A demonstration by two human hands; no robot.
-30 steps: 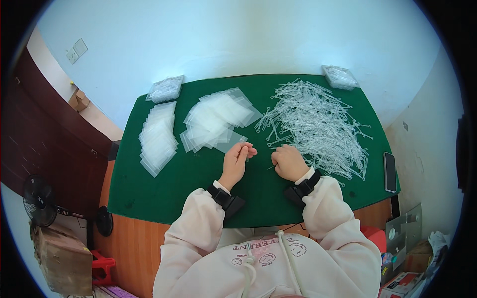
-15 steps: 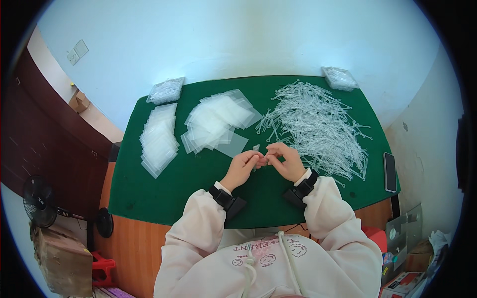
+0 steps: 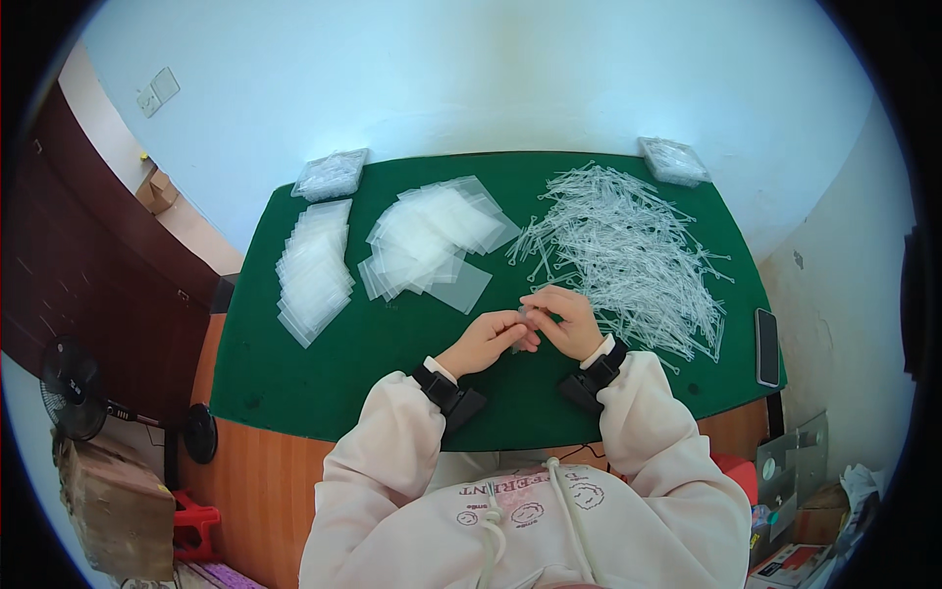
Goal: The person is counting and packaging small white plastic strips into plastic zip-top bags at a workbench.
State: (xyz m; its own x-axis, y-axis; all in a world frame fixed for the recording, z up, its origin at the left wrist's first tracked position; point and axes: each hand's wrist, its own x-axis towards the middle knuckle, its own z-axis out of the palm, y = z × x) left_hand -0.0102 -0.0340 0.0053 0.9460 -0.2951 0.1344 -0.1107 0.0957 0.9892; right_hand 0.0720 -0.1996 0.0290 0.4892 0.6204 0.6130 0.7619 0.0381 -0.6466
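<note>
two hands meet just above the green tabletop [image 3: 324,363], close to my chest. my left hand [image 3: 486,342] is curled shut on a small clear bag [image 3: 520,329], and my right hand [image 3: 567,322] pinches what looks like a thin plastic tie at the bag's mouth; it is too small to tell for sure. i'd judge the trick is keeping the mouth held apart with my left fingertips while feeding straight in. just beyond to the right lies the heap of ties [image 3: 628,255]. further left, loose bags [image 3: 432,240], then a neat row of bags [image 3: 312,270].
</note>
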